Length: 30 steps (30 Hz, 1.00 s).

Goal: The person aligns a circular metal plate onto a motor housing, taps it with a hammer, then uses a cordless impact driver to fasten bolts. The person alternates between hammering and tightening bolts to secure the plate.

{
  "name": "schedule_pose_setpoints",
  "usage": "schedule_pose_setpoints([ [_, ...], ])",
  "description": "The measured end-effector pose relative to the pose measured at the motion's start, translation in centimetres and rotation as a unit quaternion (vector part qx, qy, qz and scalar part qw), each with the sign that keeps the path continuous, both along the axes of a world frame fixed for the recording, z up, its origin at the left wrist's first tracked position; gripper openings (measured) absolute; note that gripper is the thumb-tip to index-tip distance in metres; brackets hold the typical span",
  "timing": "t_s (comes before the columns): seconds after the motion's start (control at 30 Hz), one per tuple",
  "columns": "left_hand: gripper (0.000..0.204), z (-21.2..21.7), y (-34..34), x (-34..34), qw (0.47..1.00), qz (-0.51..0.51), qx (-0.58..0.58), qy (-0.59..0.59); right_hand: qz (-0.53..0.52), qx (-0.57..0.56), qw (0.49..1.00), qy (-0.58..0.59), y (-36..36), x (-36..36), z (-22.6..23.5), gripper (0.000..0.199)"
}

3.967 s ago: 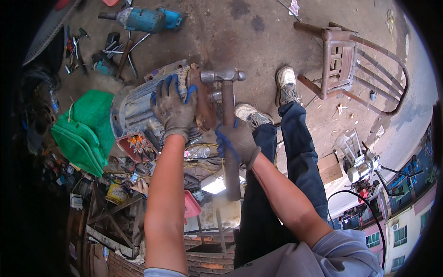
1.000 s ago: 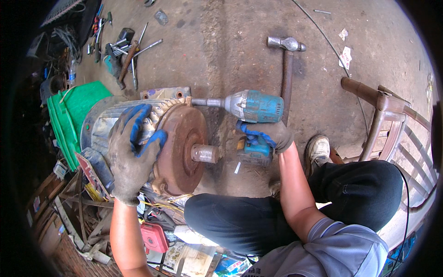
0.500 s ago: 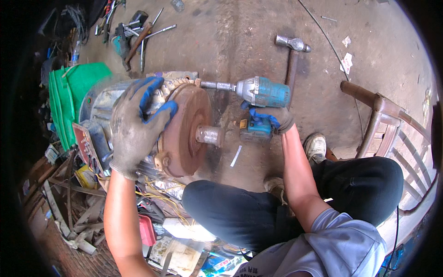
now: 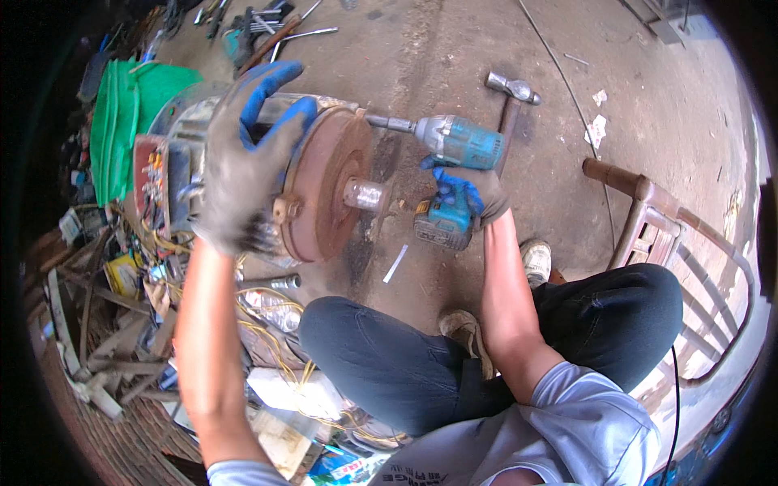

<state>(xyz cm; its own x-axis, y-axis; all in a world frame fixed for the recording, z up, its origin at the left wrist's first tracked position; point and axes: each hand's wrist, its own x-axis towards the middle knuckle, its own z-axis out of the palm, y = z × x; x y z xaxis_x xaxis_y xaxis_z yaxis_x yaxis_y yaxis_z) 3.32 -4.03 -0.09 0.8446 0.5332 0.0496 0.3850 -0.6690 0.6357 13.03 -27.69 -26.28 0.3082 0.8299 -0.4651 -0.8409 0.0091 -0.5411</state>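
A rusty electric motor (image 4: 328, 190) lies on its side, its round end cover and bare shaft (image 4: 365, 194) pointing right. My left hand (image 4: 239, 166), in a grey glove with blue fingertips, is over the motor's body with fingers and thumb spread; whether the palm touches is hard to tell, as it is blurred. In my right hand (image 4: 470, 194), also gloved, is a teal cordless impact wrench (image 4: 466, 144), held by its grip. Its long socket (image 4: 391, 123) reaches left to the upper edge of the end cover. An open terminal box (image 4: 152, 174) shows at the motor's left side.
A ball-peen hammer (image 4: 512, 87) lies beyond the wrench. More hand tools (image 4: 267, 36) are at the far left, near a green plastic sheet (image 4: 134, 121). A bamboo chair (image 4: 648, 202) stands at right. Yellow wires (image 4: 271, 344) and scrap lie at lower left.
The motor appears rolled, with its side lug higher and the terminal box showing more. My left hand's fingers stay spread. The wrench remains in my right hand; the whole view has shifted.
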Motion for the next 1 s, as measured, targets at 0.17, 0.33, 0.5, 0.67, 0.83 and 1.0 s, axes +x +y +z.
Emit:
schedule_pose_setpoints([
  [0.17, 0.029, -5.1, -14.9, -2.4, 0.988, -0.063, -0.139, -0.021, -0.036, 0.040, 0.997, -0.061, 1.2, 0.5, -1.4, 0.046],
  [0.33, 0.049, -16.6, -14.4, 3.5, 0.719, 0.406, -0.557, -0.087, -0.020, 0.009, 0.995, -0.099, 0.6, 0.6, -3.5, 0.045],
  [0.5, 0.040, -19.0, -12.4, 8.5, 0.580, 0.493, -0.542, -0.357, -0.002, -0.002, 0.960, -0.281, 0.0, 2.2, -5.0, 0.039],
  [0.67, 0.030, -20.6, -14.8, 8.1, 0.696, 0.324, -0.577, -0.279, -0.058, -0.019, 0.987, -0.147, -4.7, 4.0, -3.6, 0.046],
  [0.83, 0.029, -14.1, -18.3, 3.4, 0.627, 0.297, -0.648, -0.314, 0.059, 0.001, 0.976, -0.212, -8.6, 3.2, 3.4, 0.045],
  [1.0, 0.046, -8.0, -19.1, -3.4, 0.626, 0.186, -0.661, -0.370, 0.123, -0.113, 0.802, -0.573, -12.5, -1.5, 6.8, 0.059],
])
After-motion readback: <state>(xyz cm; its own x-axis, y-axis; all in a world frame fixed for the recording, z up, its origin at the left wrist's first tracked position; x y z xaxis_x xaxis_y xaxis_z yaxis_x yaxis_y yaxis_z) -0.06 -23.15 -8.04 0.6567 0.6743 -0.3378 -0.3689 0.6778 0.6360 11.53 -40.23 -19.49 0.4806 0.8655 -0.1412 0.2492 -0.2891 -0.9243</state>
